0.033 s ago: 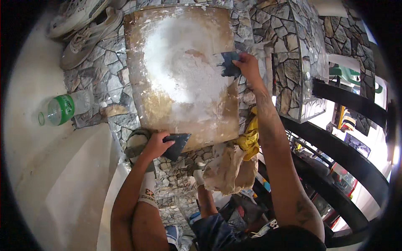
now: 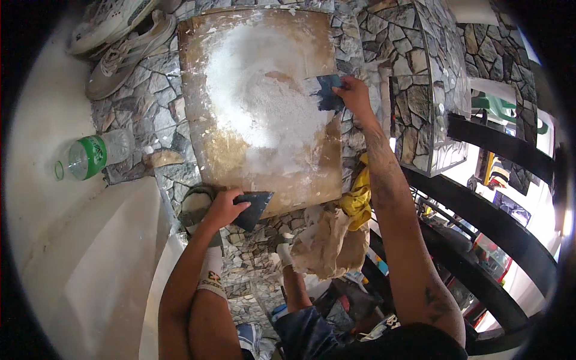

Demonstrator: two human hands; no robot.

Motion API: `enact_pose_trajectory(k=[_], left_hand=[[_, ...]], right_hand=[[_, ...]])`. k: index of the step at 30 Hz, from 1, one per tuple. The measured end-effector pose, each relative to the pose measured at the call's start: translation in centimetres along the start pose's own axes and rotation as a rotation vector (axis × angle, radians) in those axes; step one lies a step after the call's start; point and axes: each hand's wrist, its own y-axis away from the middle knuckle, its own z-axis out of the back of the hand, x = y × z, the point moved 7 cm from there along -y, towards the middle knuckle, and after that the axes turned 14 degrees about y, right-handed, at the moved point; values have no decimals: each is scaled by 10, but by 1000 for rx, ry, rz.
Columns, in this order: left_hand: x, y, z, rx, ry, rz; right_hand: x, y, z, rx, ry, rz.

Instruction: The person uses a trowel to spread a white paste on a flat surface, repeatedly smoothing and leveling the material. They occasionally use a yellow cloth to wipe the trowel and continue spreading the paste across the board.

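A worn brown board (image 2: pixel 210 180) lies in front of me with white powder (image 2: pixel 234 78) spread over much of its upper and middle part. A dark, flat putty knife (image 2: pixel 329 93) is pinched in my right hand (image 2: pixel 356 99) over the board's right edge. Pale residue marks the left edge of its blade. Near the board's lower left corner, my left hand (image 2: pixel 225 210) is closed on a second dark scraper (image 2: pixel 253 210). That blade points right, beside the board's near edge.
Left of the board, a clear plastic bottle (image 2: pixel 90 157) with a green label lies on its side. Sneakers (image 2: pixel 129 57) rest at the upper left. A crumpled paper bag (image 2: pixel 330 246) and yellow cloth (image 2: pixel 358 198) sit at the near right. Dark curved rails (image 2: pixel 498 234) run along the right.
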Motion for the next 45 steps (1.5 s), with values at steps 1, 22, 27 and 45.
enact_pose_trajectory(k=[1, 22, 27, 45], left_hand=[[-1, -2, -3, 0, -9, 6], [-4, 0, -3, 38, -48, 117], [-1, 5, 3, -47, -72, 85], [-4, 0, -2, 3, -41, 47]], right_hand=[[-9, -4, -6, -2, 10, -1], [122, 111, 49, -330, 144, 143], [27, 131, 19, -287, -251, -275], [107, 95, 0, -156, -110, -12]])
